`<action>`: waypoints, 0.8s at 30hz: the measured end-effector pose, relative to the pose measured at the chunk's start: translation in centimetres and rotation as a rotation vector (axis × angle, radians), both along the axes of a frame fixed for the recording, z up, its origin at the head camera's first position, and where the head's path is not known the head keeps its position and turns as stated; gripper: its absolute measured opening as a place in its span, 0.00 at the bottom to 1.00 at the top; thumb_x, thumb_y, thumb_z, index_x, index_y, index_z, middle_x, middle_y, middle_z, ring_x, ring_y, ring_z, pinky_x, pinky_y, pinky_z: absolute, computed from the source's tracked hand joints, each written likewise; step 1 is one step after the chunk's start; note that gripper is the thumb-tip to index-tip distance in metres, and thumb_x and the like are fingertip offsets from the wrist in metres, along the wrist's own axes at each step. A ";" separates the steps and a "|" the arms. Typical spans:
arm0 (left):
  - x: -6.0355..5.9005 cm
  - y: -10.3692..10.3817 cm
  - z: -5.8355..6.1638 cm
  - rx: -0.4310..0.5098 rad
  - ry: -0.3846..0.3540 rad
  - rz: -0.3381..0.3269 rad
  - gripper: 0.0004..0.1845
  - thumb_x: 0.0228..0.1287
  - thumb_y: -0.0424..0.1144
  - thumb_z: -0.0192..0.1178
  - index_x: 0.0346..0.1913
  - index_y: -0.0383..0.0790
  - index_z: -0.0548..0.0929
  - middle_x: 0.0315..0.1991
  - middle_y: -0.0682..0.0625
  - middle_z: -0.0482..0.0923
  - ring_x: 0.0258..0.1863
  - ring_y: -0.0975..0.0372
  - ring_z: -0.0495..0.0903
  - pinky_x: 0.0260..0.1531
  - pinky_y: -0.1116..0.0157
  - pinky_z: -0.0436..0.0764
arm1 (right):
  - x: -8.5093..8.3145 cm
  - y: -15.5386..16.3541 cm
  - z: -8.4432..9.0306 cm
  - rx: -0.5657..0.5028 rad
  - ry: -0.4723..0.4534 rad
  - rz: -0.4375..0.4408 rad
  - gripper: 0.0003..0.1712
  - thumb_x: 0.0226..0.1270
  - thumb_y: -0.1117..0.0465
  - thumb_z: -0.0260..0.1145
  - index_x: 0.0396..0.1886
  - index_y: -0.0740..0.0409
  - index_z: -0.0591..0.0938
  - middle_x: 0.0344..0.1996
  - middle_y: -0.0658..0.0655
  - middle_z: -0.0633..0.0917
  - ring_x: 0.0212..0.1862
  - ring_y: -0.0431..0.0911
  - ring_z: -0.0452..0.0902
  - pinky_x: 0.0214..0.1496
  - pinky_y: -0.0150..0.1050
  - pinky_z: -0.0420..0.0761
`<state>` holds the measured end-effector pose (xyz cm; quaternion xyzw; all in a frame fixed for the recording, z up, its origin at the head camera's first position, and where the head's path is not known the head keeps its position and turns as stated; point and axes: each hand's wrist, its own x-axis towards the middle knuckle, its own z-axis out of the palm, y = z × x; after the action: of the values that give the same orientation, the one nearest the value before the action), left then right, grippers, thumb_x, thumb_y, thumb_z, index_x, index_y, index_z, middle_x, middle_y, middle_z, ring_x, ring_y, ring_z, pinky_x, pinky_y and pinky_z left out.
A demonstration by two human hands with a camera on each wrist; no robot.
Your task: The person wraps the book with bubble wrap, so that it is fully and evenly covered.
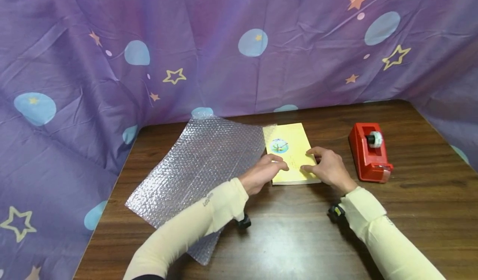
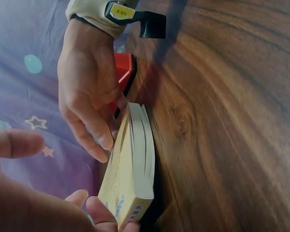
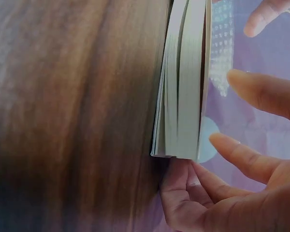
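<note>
A yellow paperback book (image 1: 296, 137) with a round palm-tree picture lies flat on the table. My left hand (image 1: 263, 174) is at its left side, fingers loosely bent; in the left wrist view, fingertips touch the spine end. My right hand (image 1: 330, 168) is at the opposite long edge. In the right wrist view, its lower fingers (image 3: 181, 193) touch the page edge, while the thumb and index stay spread above the cover. Neither hand visibly grips the book. Clear bubble wrap (image 1: 209, 155) spreads to the left, one corner overlapping the book's upper left corner.
A red tape dispenser (image 1: 360, 151) with a roll of clear tape stands right of the book. The brown wooden table (image 1: 291, 230) ends at a purple curtain (image 1: 209, 31) patterned with stars, behind and at both sides.
</note>
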<state>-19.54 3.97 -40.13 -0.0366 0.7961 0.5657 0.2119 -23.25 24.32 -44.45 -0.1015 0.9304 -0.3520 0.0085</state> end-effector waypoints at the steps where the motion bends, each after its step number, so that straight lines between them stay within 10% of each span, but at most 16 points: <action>1: 0.0 0.1 0.0 0.009 0.002 0.004 0.22 0.60 0.41 0.60 0.58 0.40 0.75 0.68 0.43 0.66 0.66 0.50 0.66 0.71 0.47 0.65 | 0.0 0.1 0.0 -0.005 0.001 -0.006 0.30 0.56 0.54 0.75 0.55 0.67 0.81 0.51 0.71 0.85 0.50 0.63 0.81 0.50 0.56 0.78; 11: -0.3 0.1 0.4 0.073 0.038 -0.014 0.29 0.61 0.36 0.60 0.66 0.33 0.72 0.62 0.39 0.73 0.50 0.55 0.72 0.61 0.52 0.73 | 0.4 0.7 0.1 -0.069 -0.049 -0.021 0.28 0.59 0.54 0.74 0.55 0.65 0.81 0.55 0.70 0.84 0.55 0.64 0.80 0.52 0.55 0.78; 18: -0.7 0.5 0.3 0.074 0.017 -0.076 0.27 0.60 0.26 0.59 0.65 0.33 0.72 0.69 0.37 0.65 0.56 0.55 0.74 0.69 0.50 0.72 | 0.7 0.7 0.3 -0.151 -0.060 -0.046 0.27 0.58 0.56 0.75 0.54 0.65 0.82 0.53 0.69 0.85 0.54 0.61 0.81 0.50 0.43 0.76; 24: -1.1 1.4 0.4 0.240 -0.035 -0.052 0.31 0.55 0.12 0.51 0.65 0.27 0.69 0.60 0.34 0.71 0.37 0.57 0.83 0.52 0.58 0.86 | 1.1 1.1 0.4 -0.218 -0.080 -0.066 0.26 0.59 0.58 0.75 0.55 0.67 0.81 0.54 0.71 0.84 0.54 0.61 0.81 0.47 0.34 0.75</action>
<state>-20.62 5.33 -39.70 -0.0002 0.7195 0.6504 0.2433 -22.17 25.38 -44.05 -0.0568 0.8883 -0.4552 0.0230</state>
